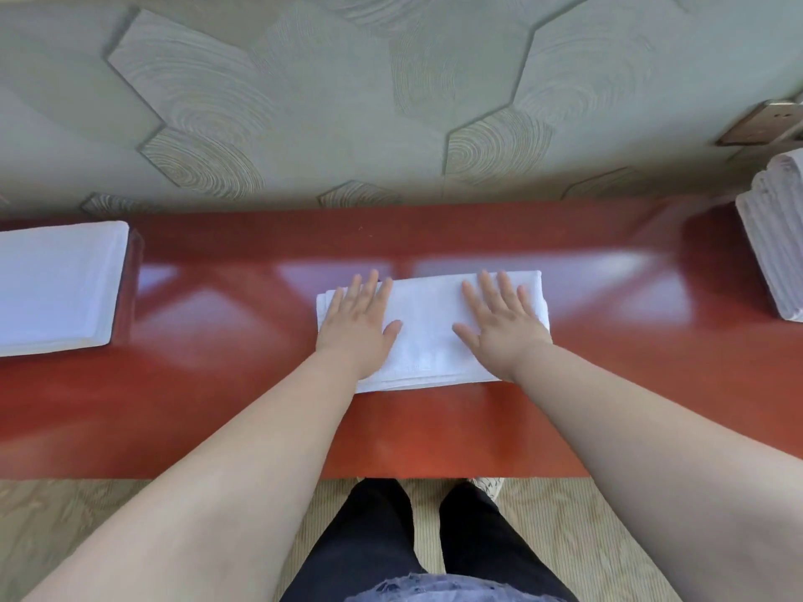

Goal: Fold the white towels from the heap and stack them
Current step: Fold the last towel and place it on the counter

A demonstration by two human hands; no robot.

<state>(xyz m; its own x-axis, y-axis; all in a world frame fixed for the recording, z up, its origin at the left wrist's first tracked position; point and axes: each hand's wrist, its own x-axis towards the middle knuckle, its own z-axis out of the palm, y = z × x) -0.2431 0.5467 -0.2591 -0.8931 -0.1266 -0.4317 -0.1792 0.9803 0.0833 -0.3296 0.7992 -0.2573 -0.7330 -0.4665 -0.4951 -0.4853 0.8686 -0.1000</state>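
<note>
- Folded white towel (428, 323): lies flat at the middle of the red bench (217, 406), long side running left to right, with layered edges showing along its near side.
- Left hand (354, 323): palm down on the left part of the towel, fingers straight and slightly spread, thumb pointing inward; it presses and grips nothing.
- Right hand (499, 328): palm down on the right part of the towel, fingers straight and spread, thumb pointing inward; likewise flat, gripping nothing.
- The two hands are apart, with a strip of bare towel between the thumbs.
- Flat white towel pile (56, 288): at the far left of the bench, cut by the picture's edge, well apart from the hands.
- Stack of folded towels (778, 245): at the far right of the bench, many layers visible on its side, also cut by the edge.
- Wall (347, 102): behind the bench, with a hexagon pattern; a wall plate (764, 123) at upper right.
- Below the bench: black trousers (382, 549), one shoe (489, 486), a pale floor (87, 514).
</note>
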